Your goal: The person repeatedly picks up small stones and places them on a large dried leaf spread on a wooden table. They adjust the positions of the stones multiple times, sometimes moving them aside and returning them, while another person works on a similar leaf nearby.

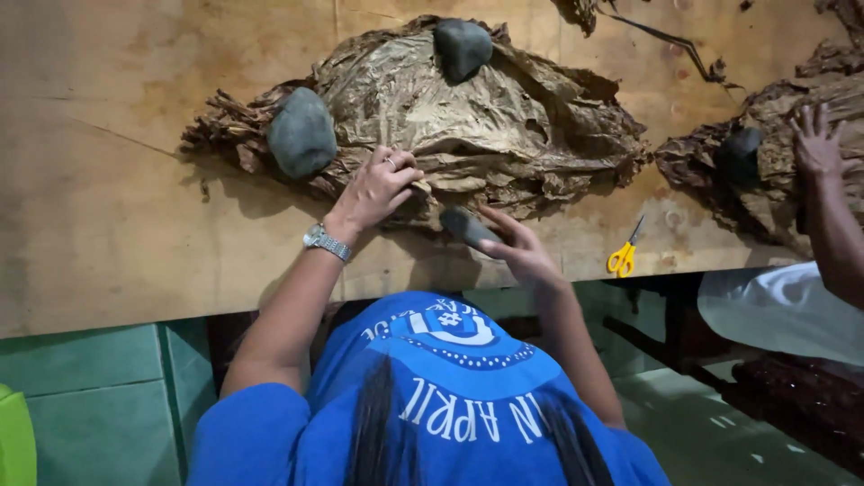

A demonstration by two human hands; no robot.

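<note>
A broad pile of dried brown leaves (pixel 468 126) lies spread on the wooden table (pixel 108 216). Two grey stones rest on it, one at its left end (pixel 301 132) and one at its far top (pixel 462 47). My left hand (pixel 378 184), with a ring and a wristwatch, pinches the near edge of the leaf pile. My right hand (pixel 522 252) holds a third, smaller grey stone (pixel 463 227) at the pile's near edge, close to the table's front edge.
Yellow-handled scissors (pixel 623 256) lie on the table right of my right hand. At far right another person's hand (pixel 817 139) presses on a second leaf pile (pixel 774 171) with a dark stone (pixel 740 153). Loose leaf scraps (pixel 666 40) lie at the back.
</note>
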